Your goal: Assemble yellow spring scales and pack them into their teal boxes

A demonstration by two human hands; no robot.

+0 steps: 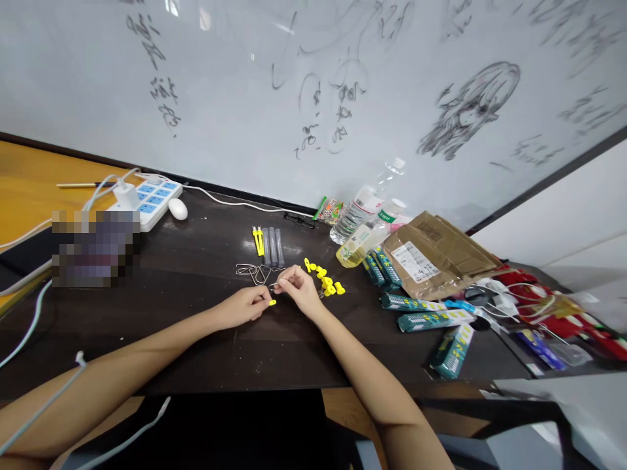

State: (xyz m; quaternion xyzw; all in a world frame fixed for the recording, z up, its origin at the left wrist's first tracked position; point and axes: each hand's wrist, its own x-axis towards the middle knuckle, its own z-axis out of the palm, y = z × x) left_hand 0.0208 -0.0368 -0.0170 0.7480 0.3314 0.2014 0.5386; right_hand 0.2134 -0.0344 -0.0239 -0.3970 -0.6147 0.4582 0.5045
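One small yellow piece (273, 302), at my left hand (253, 305) above the dark surface (206, 365): short, long axis roughly crosswise, free end pointing right. Left grip: fingertips closed on it. Right hand (298, 292), just beside: grip pinched on a thin metal wire (274, 284). Beyond my hands: bent wire frames (255, 273), grey tubes (273, 247), upright yellow strips (257, 241). To the right: loose yellow pieces (326, 282); teal boxes (434, 320), yellow lettering, brand illegible to me; brown parcel (431, 251), white label, print too small. Behind: whiteboard (220, 117), handwritten characters, a sketched figure.
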